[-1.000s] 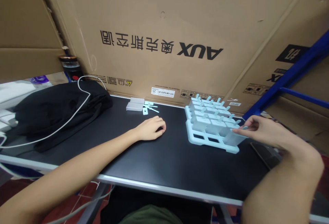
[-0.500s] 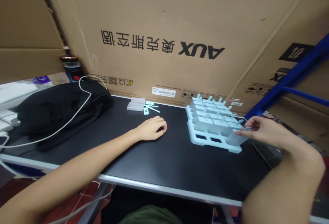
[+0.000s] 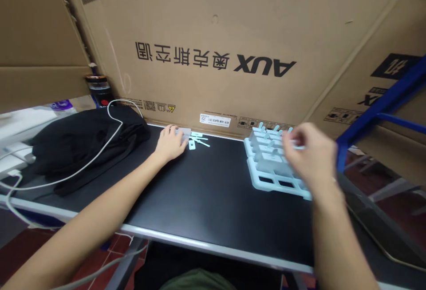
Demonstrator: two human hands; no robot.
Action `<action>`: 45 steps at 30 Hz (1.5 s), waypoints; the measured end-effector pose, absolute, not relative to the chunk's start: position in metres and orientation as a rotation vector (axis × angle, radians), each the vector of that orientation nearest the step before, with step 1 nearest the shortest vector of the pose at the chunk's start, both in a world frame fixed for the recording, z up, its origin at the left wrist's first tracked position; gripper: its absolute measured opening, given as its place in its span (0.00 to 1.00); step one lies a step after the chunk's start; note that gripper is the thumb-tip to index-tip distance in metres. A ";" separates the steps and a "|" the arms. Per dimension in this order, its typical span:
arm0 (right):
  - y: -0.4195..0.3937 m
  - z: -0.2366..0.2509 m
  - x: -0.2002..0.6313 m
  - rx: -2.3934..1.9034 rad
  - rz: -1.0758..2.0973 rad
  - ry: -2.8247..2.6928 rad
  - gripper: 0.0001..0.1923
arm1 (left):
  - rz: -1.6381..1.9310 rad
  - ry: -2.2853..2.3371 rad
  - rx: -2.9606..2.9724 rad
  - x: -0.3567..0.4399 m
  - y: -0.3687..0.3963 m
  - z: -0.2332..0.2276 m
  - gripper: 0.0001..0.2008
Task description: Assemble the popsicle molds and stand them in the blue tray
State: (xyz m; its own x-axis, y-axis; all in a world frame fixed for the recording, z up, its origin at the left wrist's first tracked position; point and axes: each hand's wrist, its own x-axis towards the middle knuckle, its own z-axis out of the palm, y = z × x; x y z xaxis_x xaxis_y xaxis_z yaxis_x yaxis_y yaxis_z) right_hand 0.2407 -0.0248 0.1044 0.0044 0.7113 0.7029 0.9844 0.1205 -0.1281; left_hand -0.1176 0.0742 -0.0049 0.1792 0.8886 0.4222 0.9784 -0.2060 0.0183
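Note:
On the dark tabletop, my left hand (image 3: 170, 143) has its fingers curled over a pale, translucent ice-pop mould piece (image 3: 185, 133), which is partly covered by the hand. Right beside it lie several light-blue ice-pop sticks with lids (image 3: 199, 139). A light-blue rack (image 3: 262, 182) stands to the right, filled with ice-pop moulds (image 3: 271, 161) whose sticks point up. Over the rack's right side is my right hand (image 3: 309, 152), smeared by motion. A blue stick shows at its fingertips; whether they grip it is unclear.
A large cardboard box (image 3: 186, 14) walls off the back of the table. Black cloth (image 3: 86, 143) and white cables (image 3: 95, 152) lie at the left, near a dark jar (image 3: 100, 90). A phone-like dark slab (image 3: 382, 232) lies at the right edge, by a blue metal frame (image 3: 382, 108).
My left hand has moved left and away from me onto the pale mould pieces. My right hand has gone from the rack's near right corner to above its moulds. The view has shifted slightly.

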 end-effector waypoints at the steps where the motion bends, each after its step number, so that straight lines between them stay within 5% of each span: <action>1: -0.019 0.093 0.216 -1.561 -0.457 -1.976 0.10 | -0.439 -1.857 -2.181 -0.123 0.076 -0.006 0.22; 5: 0.018 0.038 0.143 -1.280 -0.285 -2.703 0.09 | -0.263 -1.944 -2.246 -0.134 0.075 -0.003 0.25; 10: 0.065 0.011 0.115 -1.300 -0.214 -2.735 0.22 | -0.186 -1.857 -2.454 -0.132 0.069 0.012 0.22; 17: 0.072 0.012 0.115 -1.344 -0.175 -2.713 0.14 | -0.163 -1.718 -2.652 -0.126 0.064 0.018 0.21; 31: 0.062 0.009 0.128 -1.360 0.129 -2.617 0.11 | -1.664 -1.143 -2.845 -0.104 0.061 0.007 0.27; 36: 0.048 0.013 0.143 -1.347 0.301 -2.595 0.04 | -1.669 -1.084 -3.054 -0.090 0.057 -0.005 0.25; 45: 0.034 0.022 0.170 -1.420 0.601 -2.373 0.15 | -1.707 -1.065 -3.136 -0.060 0.038 -0.006 0.22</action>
State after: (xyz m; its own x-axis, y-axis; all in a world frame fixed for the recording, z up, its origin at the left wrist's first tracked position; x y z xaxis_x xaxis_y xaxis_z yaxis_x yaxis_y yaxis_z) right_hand 0.1700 0.0344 0.0223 -0.4604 0.8863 0.0498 0.7559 0.4207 -0.5016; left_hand -0.0597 0.0382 -0.0056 0.4652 0.6939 0.5497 0.1885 -0.6843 0.7044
